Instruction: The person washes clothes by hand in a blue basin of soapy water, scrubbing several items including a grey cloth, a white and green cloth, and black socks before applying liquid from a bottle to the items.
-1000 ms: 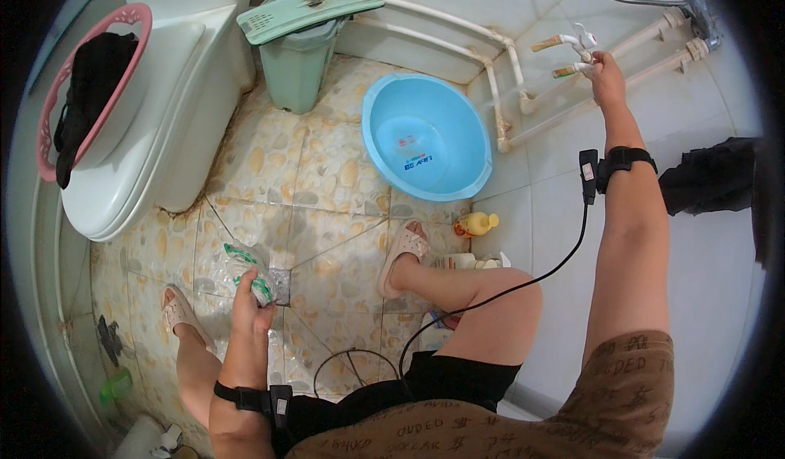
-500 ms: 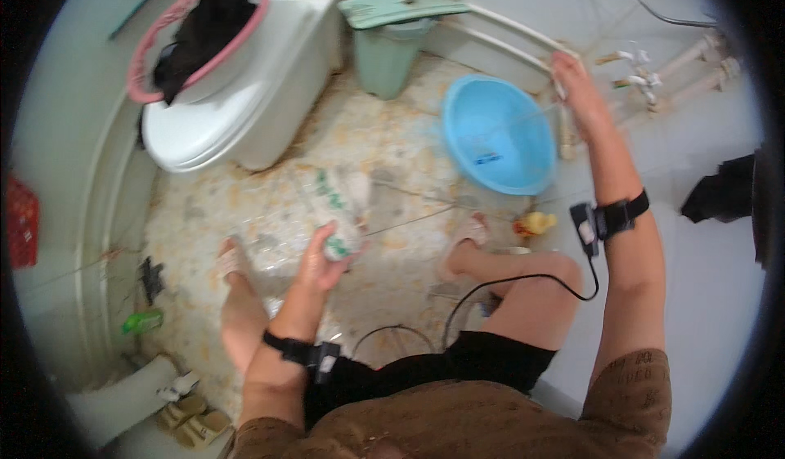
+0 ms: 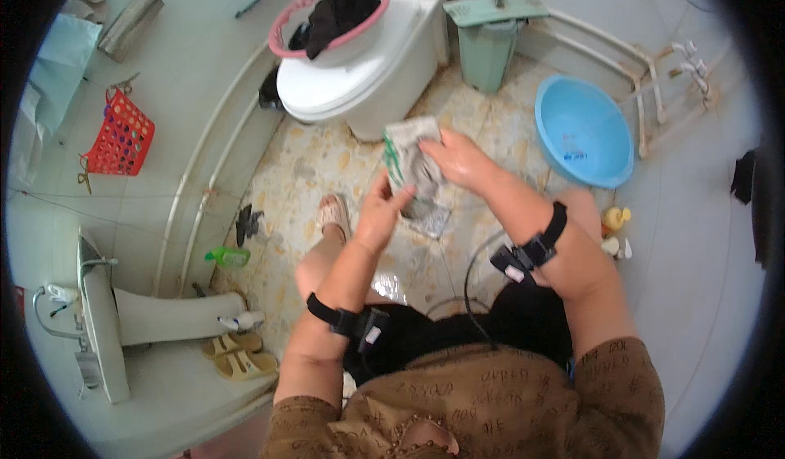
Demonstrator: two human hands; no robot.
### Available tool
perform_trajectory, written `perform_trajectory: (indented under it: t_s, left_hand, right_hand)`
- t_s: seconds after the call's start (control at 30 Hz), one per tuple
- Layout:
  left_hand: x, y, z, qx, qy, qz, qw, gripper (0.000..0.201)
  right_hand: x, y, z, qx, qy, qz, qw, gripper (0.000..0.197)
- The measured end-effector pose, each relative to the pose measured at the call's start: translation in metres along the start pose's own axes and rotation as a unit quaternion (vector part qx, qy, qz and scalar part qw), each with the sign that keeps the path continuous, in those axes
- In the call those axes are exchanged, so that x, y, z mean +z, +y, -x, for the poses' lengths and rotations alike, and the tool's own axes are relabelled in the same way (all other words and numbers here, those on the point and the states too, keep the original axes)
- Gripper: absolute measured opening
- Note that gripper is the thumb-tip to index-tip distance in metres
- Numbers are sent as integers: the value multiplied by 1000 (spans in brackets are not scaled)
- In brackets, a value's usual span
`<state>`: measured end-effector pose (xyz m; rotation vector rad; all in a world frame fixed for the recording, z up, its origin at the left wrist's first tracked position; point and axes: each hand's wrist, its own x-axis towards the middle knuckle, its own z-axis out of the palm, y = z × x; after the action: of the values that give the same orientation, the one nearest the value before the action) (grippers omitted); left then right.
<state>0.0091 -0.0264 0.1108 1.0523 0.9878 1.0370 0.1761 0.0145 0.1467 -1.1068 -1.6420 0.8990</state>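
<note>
In front of my body I hold a limp, greyish-white piece with green print (image 3: 409,144); whether it is cloth or a bag I cannot tell. My left hand (image 3: 387,212) pinches its lower left edge, thumb on top. My right hand (image 3: 458,158) grips its right side, fingers partly hidden behind it. Below the piece, on the floor, lies a shiny, clear, wrinkled patch that looks like plastic film (image 3: 429,220). A blue basin (image 3: 585,132) with some water in it stands to the right of my right hand.
A toilet (image 3: 360,83) bears a pink-rimmed basket (image 3: 282,30) of dark cloth. Behind stands a green bin (image 3: 486,54). Wall taps (image 3: 693,68) and pipes are at right. At left are a pedestal sink (image 3: 176,318), sandals (image 3: 245,364), a green bottle (image 3: 229,256) and a red basket (image 3: 121,138).
My right hand has left the wall taps and pipes and now grips the greyish-white piece along with my left hand. The piece is raised higher. The view has swung left.
</note>
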Motion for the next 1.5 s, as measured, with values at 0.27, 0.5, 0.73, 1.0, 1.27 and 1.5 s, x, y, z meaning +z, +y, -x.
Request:
perform_trajectory:
  t_s: [0.27,0.5,0.73,1.0,1.27,1.5]
  left_hand:
    - [-40,6,26,5,210,221,952,16]
    - [-42,-7,30,-160,245,88,952,38]
    - [12,5,34,-6,8,-2,1000,40]
    - [0,18,20,-3,140,43,989,47]
    - [-5,10,28,38,144,172,974,47]
    - [-18,2,29,11,158,109,981,47]
  right_hand:
    - [-24,-48,11,84,54,-172,980,22]
    - [-24,-45,3,143,121,-539,821,28]
    - [39,-41,8,187,-15,-465,865,32]
    - [39,-16,35,94,-146,85,981,41]
    - [38,-24,29,225,-74,-300,924,36]
    - [45,-7,26,190,-44,-269,943,34]
